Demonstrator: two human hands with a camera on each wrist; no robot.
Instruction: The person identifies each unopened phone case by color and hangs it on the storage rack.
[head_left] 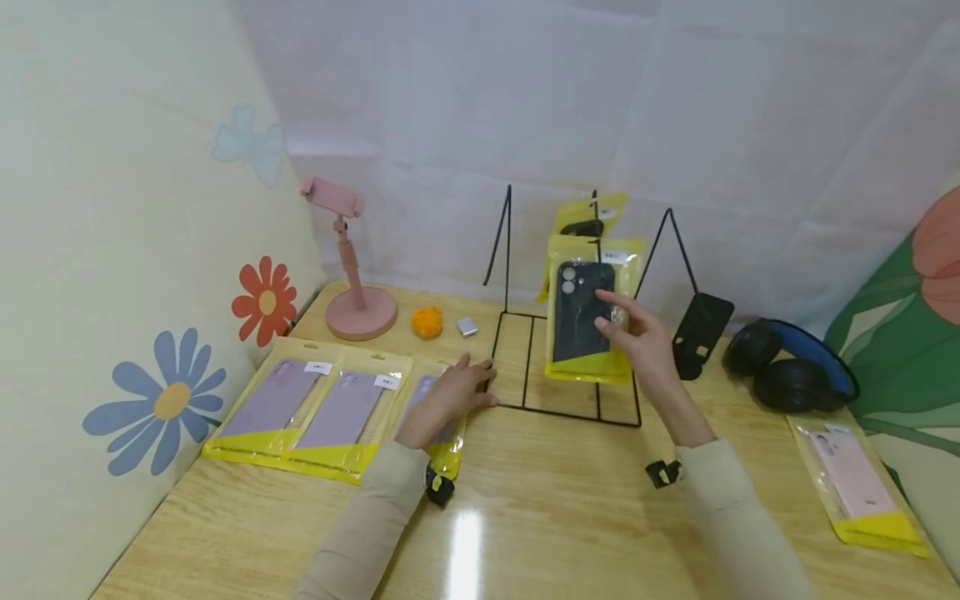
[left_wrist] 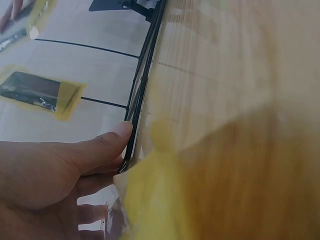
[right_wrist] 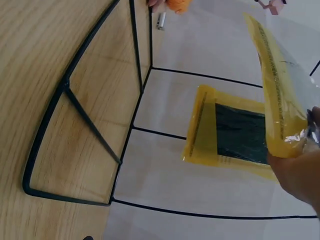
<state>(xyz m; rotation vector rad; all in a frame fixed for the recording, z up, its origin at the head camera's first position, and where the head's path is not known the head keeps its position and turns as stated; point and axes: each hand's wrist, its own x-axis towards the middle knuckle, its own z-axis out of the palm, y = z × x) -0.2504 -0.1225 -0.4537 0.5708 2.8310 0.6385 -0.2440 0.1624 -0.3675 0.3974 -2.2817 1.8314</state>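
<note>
My right hand (head_left: pixel 611 315) pinches a yellow packet holding a dark phone case (head_left: pixel 581 321) and holds it upright over the base of a black wire display rack (head_left: pixel 570 414). In the right wrist view that packet (right_wrist: pixel 275 85) is seen edge on above my fingers (right_wrist: pixel 300 170). A second yellow packet with a dark case (head_left: pixel 588 218) hangs behind it on the rack (right_wrist: pixel 235 130). My left hand (head_left: pixel 461 379) lies flat on the table, its thumb (left_wrist: pixel 115 137) pressed against the rack's front left corner wire (left_wrist: pixel 145 85). It covers part of a purple-case packet (head_left: pixel 448 450).
Two more purple-case packets (head_left: pixel 273 400) (head_left: pixel 341 408) lie at the left. A pink phone stand (head_left: pixel 352 283), an orange pompom (head_left: pixel 427 322) and a small silver item (head_left: pixel 467 327) sit behind. Black headphones (head_left: pixel 795 367), a black flat piece (head_left: pixel 701 333) and a pink-case packet (head_left: pixel 862 483) are at the right.
</note>
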